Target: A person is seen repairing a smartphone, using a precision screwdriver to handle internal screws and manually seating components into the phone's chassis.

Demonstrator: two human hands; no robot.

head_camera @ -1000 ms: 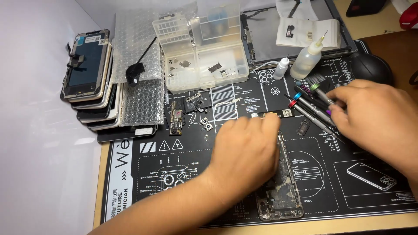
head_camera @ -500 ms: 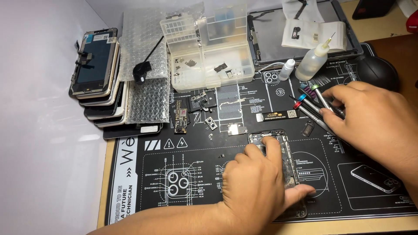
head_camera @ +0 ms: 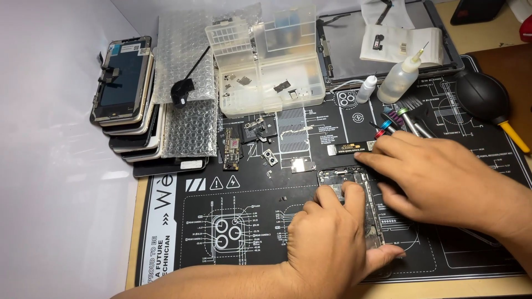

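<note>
An opened phone body [head_camera: 354, 194] lies on the black repair mat [head_camera: 183, 221]. My left hand [head_camera: 332, 243] grips the phone's lower half, fingers on its left edge and thumb on its right. My right hand [head_camera: 443, 182] hovers over the phone's right side, fingers curled and pointing left; I cannot tell whether it holds a tool. Several screwdrivers [head_camera: 407, 123] with coloured caps lie just beyond the right hand.
A stack of phone screens [head_camera: 124, 94] stands at the left, bubble wrap [head_camera: 191, 94] beside it. A clear parts box [head_camera: 266, 61] sits at the back. A squeeze bottle [head_camera: 402, 80], small dropper bottle [head_camera: 366, 88], black air blower [head_camera: 485, 97] and loose small parts [head_camera: 260, 144] lie around.
My left hand has slid down the phone toward me, uncovering its top half. My right hand has moved left from the screwdrivers to the phone's right side.
</note>
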